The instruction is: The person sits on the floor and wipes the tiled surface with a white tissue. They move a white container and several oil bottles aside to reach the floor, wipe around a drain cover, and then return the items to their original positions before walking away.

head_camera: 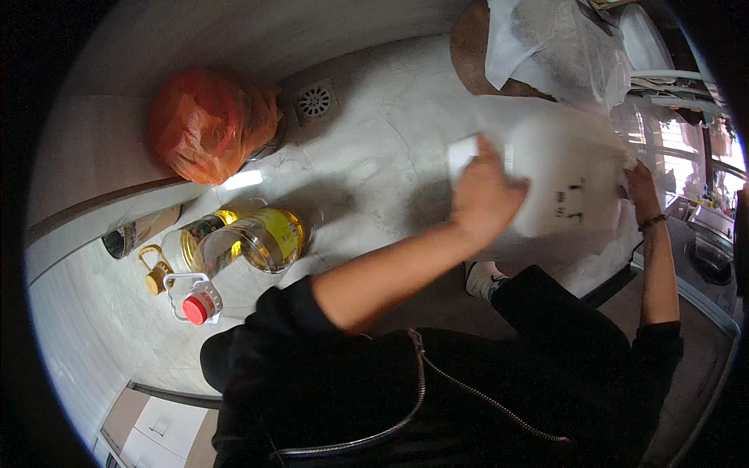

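A large whitish bag or sack (562, 169), bearing dark print, is spread before me, its near side blurred by motion. My left hand (488, 199) is over its left part, fingers partly bent, close to a small white piece (463, 153); the blur hides whether it grips this piece. My right hand (642, 187), with a dark beaded bracelet at the wrist, pinches the sack's right edge.
Two plastic oil bottles, one red-capped (281, 237) and one gold-capped (190, 245), stand on the floor at left. Behind them are an orange plastic bag (213, 126) and a floor drain (316, 102). A translucent plastic bag (562, 47) lies at upper right, near a sink (711, 254).
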A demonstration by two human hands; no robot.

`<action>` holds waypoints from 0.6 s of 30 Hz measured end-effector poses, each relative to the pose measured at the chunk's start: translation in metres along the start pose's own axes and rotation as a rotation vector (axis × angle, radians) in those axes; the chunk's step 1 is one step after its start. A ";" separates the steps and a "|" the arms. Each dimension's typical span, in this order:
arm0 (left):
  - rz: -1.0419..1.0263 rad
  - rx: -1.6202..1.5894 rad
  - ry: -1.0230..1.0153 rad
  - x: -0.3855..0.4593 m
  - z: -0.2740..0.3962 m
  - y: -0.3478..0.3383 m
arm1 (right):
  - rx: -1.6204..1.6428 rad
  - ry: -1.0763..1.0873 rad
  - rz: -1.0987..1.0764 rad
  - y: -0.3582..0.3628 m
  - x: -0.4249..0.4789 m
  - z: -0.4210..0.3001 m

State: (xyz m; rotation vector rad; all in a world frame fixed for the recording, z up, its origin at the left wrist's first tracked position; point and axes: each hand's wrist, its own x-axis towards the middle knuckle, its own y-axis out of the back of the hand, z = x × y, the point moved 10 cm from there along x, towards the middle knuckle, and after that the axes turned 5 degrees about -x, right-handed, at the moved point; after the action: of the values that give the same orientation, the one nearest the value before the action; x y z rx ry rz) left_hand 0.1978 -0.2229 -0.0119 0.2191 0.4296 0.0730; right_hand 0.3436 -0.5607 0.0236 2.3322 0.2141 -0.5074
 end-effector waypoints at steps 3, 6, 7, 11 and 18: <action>-0.060 -0.071 -0.022 0.017 0.005 -0.051 | -0.217 -0.094 0.121 0.040 0.016 0.026; -0.141 -0.277 -0.076 0.029 0.012 -0.091 | -0.301 -0.128 0.229 0.095 0.031 0.075; -0.134 -0.334 -0.141 0.031 0.019 -0.101 | -0.338 -0.117 0.253 0.128 0.038 0.100; -0.146 -0.389 -0.192 0.032 0.004 -0.101 | -0.636 0.161 0.433 0.129 0.052 0.071; -0.064 -0.255 -0.045 -0.009 -0.109 -0.004 | -0.610 -0.070 0.370 0.151 0.081 0.111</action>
State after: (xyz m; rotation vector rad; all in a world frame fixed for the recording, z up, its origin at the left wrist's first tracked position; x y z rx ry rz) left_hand 0.1436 -0.2071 -0.1052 -0.0436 0.3782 0.0594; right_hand 0.4292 -0.7460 0.0116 1.7004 -0.0904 -0.2840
